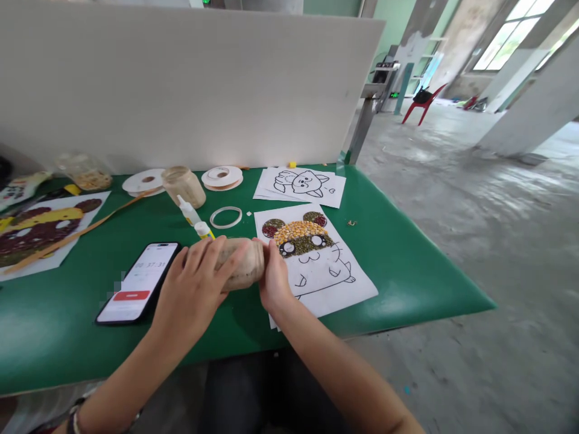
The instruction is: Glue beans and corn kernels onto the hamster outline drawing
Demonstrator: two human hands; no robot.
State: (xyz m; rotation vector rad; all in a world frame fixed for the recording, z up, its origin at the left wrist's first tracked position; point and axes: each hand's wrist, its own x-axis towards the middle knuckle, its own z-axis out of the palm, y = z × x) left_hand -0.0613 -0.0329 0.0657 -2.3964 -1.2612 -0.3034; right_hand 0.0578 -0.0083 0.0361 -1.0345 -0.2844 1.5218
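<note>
A cloudy plastic jar lies tipped on its side above the green table, its end turned to the right. My left hand is wrapped over the jar from the left, fingers across its top. My right hand is cupped round the jar's right end, and most of its fingers are hidden; what the palm may hold does not show. Just beyond my right hand lies a bear-like drawing, its ears and upper head covered with yellow, green and dark red seeds. Its lower body is bare outline.
A phone with a timer lies at left, near a seed-covered picture and a long orange strip. Behind are glue bottles, an open jar, a white ring, ribbon spools and a fox drawing. A white panel stands behind.
</note>
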